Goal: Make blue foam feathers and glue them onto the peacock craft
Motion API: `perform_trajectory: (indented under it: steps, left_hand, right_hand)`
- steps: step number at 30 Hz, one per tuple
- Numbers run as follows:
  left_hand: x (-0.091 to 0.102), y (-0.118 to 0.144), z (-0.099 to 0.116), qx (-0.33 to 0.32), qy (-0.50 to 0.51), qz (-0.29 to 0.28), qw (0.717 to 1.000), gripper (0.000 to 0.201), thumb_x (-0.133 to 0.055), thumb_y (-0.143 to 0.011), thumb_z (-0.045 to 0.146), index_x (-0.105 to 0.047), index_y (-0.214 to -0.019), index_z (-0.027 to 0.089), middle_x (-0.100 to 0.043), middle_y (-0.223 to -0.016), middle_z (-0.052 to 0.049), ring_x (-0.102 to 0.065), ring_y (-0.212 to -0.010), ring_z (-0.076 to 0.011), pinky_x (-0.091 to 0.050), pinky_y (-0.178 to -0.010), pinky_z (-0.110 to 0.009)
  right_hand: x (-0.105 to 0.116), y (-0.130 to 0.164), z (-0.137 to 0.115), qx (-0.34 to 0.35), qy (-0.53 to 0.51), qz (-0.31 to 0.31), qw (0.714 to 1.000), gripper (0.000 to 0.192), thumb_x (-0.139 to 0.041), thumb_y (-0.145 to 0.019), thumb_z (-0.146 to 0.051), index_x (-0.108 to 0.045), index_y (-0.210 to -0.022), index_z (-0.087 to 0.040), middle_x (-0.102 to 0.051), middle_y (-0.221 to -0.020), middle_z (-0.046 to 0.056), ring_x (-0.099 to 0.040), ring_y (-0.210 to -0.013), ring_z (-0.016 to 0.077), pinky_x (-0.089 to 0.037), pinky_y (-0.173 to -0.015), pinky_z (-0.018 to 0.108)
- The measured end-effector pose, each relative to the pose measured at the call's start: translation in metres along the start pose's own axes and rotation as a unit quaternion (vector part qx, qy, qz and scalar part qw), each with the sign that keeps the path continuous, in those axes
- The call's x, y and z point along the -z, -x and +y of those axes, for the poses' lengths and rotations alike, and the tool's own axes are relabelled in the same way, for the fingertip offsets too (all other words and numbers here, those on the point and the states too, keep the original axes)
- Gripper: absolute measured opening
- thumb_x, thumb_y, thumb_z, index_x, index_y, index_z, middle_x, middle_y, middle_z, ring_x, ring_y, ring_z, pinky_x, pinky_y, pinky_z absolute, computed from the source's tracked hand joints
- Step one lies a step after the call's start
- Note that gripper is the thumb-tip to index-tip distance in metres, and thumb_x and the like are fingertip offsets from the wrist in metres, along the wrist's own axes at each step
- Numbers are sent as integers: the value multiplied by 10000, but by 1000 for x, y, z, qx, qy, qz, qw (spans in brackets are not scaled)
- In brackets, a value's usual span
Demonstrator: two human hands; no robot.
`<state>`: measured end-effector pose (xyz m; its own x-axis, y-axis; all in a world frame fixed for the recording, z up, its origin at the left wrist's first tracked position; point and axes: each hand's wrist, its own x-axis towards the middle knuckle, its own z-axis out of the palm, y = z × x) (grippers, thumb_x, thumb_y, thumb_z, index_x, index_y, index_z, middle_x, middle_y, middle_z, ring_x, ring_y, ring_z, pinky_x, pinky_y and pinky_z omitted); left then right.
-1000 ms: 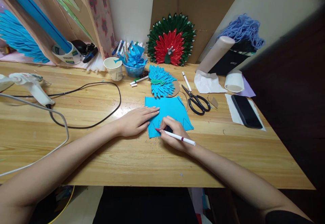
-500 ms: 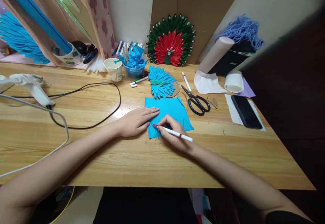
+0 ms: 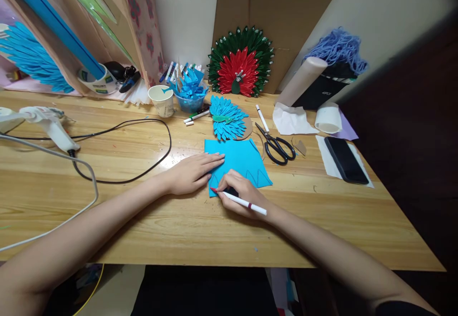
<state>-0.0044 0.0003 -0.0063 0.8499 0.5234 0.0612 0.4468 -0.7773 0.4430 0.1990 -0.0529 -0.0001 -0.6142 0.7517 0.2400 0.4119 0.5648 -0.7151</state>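
Drawing pointed petal outlines on a blue sheet at table centre: left hand spread flat, pinning its nine-o'clock edge, right hand pinching a red-tipped marker at six o'clock; next stroke likely needs steady paper.

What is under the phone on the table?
The black phone lies on a white sheet of paper, whose edges show around it. The part beneath the phone is covered.
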Motion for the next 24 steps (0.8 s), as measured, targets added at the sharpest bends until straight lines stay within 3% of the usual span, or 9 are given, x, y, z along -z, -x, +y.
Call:
perform_trajectory:
  steps: [8, 11, 14, 16, 19, 24]
  left_hand:
    - [3, 1, 2, 0, -6, 2, 1000, 529, -352, -885, 216, -224, -1397, 197, -268, -1456, -67, -240, -1335, -186, -212, -1096, -388]
    - [4, 1, 2, 0, -5, 5, 1000, 525, -350, -889, 226, -223, -1398, 216, -278, -1452, -63, -250, -1331, -191, -231, -1089, -399]
    - [6, 0, 3, 2, -8, 6, 1000, 501, -345, -897, 248, -249, -1388, 226, -285, -1449, -60, -263, -1326, -195, -243, -1083, -409]
    - [7, 0, 4, 6, -13, 9, 1000, 487, -344, -903, 280, -268, -1381, 226, -305, -1440, -63, -285, -1317, -200, -257, -1076, -416]
    - [9, -1, 5, 8, -25, 13, 1000, 462, -340, -908, 317, -318, -1358, 214, -355, -1416, -68, -321, -1299, -195, -275, -1069, -406]
    - [12, -2, 7, 12, -37, 43, 998, 387, -323, -915, 299, -432, -1277, 216, -473, -1334, -51, -405, -1238, -188, -314, -1042, -396]
  right_hand:
    - [-1, 4, -2, 40, -53, -4, 998, 83, -532, -735, -148, -503, -682, -204, -591, -665, 30, -514, -658, 160, -433, -597, 286]
    - [19, 5, 4, -6, -78, 94, 993, 30, -520, -780, -211, -538, -757, -202, -602, -723, 31, -548, -684, 157, -451, -637, 298]
    - [51, 4, 20, -111, -106, 256, 954, 125, -489, -841, -301, -529, -903, -200, -620, -839, 46, -585, -754, 156, -474, -676, 302]
    - [72, 4, 34, -162, -105, 301, 934, 219, -451, -864, -372, -508, -986, -200, -633, -871, 59, -594, -701, 147, -484, -631, 293]
    - [86, 8, 52, -231, -45, 265, 935, 253, -472, -843, -429, -534, -807, -186, -630, -787, 53, -588, -649, 146, -462, -562, 266]
    - [71, 13, 59, -255, 55, 183, 948, 237, -664, -686, -331, -483, -751, -194, -564, -663, -19, -523, -566, 128, -391, -517, 243]
